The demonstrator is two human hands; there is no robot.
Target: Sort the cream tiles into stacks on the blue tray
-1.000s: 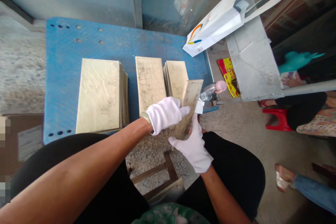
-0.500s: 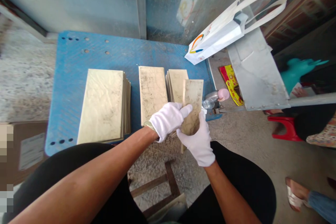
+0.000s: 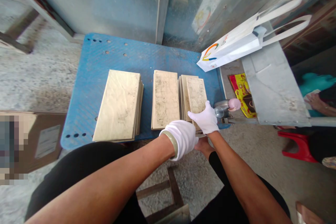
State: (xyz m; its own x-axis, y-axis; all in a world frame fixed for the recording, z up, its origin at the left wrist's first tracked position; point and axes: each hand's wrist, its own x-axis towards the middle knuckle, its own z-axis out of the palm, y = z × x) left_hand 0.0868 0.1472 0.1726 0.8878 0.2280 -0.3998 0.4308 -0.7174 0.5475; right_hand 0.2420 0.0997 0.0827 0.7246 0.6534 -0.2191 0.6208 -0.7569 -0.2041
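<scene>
Three piles of beige tiles lie on a blue table: a wide left pile, a middle pile and a right pile with a smaller top tile. My right hand, in a white glove, is closed over the near end of that top tile, which lies flat on the pile. My left hand, also in a white glove and with a bangle at the wrist, is curled at the near edge of the right pile. What its fingers hold is hidden.
A white paper bag leans at the table's back right. A bottle with a pink cap and a yellow-red packet lie beside a grey metal sheet. A cardboard box sits left. Another person's hand and a red stool are at right.
The tile held upright between both hands has been laid flat on the right pile. My right hand went forward with it; my left hand dropped to the pile's near edge.
</scene>
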